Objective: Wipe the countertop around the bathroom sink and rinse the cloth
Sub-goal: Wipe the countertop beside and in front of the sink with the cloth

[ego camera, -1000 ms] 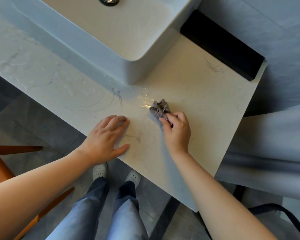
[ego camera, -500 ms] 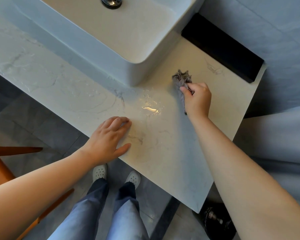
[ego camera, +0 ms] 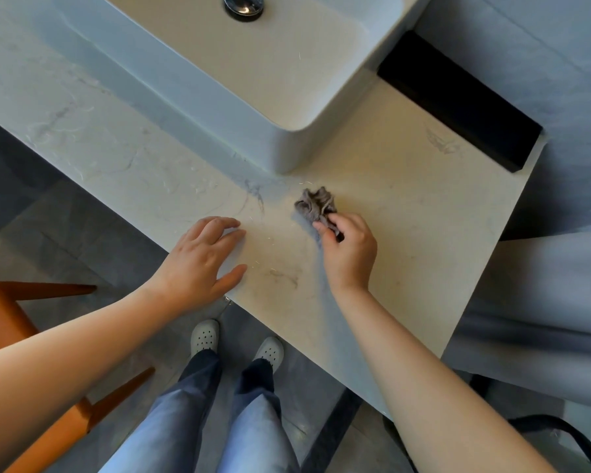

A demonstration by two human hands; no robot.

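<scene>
The right hand (ego camera: 350,254) pinches a crumpled grey cloth (ego camera: 315,205) against the smooth, pale veined marble table (ego camera: 406,213), just near the rounded corner of the white rectangular ceramic sink (ego camera: 287,97). The left hand (ego camera: 202,261) rests flat, fingers relaxed, at the table's near edge.

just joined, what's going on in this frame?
A person stands at a bathroom counter. Their right hand grips a bunched grey cloth and presses it on the countertop, just in front of the sink corner. The left hand rests flat on the counter near its front edge, holding nothing. The cloth is on the counter, not in the basin, so rinsing has not begun.
</scene>
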